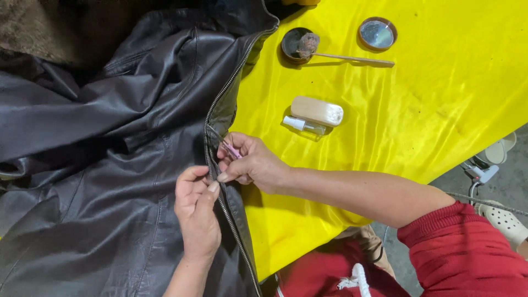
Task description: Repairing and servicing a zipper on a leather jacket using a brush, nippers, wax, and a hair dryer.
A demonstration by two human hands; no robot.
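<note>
A dark leather jacket [99, 165] lies spread over the left half of a table covered in yellow cloth [440, 110]. Its metal zipper [220, 104] runs down the open front edge. My left hand [197, 212] pinches the jacket's edge right at the zipper teeth. My right hand [250, 162] reaches in from the right and holds a thin pink tool [231, 149] against the zipper, just above my left fingers. The two hands nearly touch.
On the yellow cloth lie a tan brush block [317, 110] with a small clear bottle [304, 125] beside it, an open round tin [294, 44] with a wooden-handled dauber [352, 58] resting on it, and its lid [377, 34]. A white shoe [503, 220] sits on the floor.
</note>
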